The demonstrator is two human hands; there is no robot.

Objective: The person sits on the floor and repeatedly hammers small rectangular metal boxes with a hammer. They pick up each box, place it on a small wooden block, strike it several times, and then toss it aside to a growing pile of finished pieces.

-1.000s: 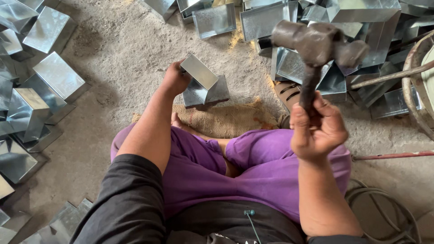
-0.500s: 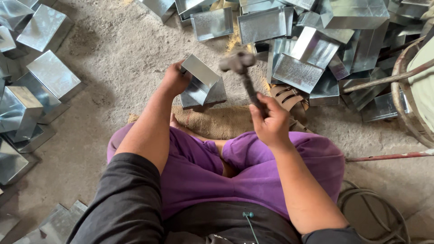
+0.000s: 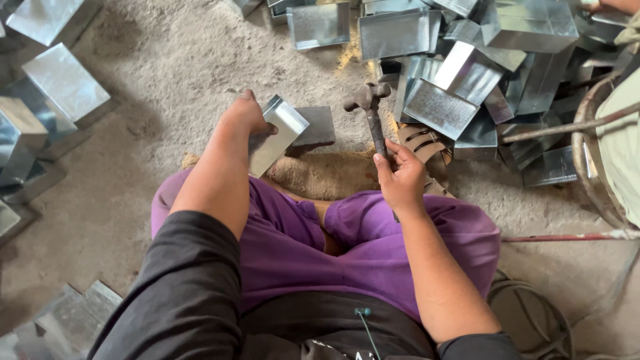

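The left hand [image 3: 245, 117] grips a folded sheet-metal box [image 3: 275, 133] at its upper left edge, fingers wrapped over the rim, thumb side hidden. The box stands tilted on a dark flat block [image 3: 313, 127] set on the floor [image 3: 167, 60], its long axis running from upper right down to lower left, towards the left knee.

The right hand [image 3: 400, 180] is closed around the handle of a hammer [image 3: 371, 110], fingers curled tight on the lower shaft. The handle runs nearly upright in view; the head sits just right of the box, near but apart from it. The box therefore lies to the left of the hammer head, and the left hand is the one in contact.

Box: thin galvanised sheet, bright, flat-faced, sharp folds. Hammer: rusty, pitted head, dark shaft. Block: matte dark slab. Similar metal boxes lie in a pile [image 3: 467, 80] beyond the hammer. Floor: gritty sand and dust.
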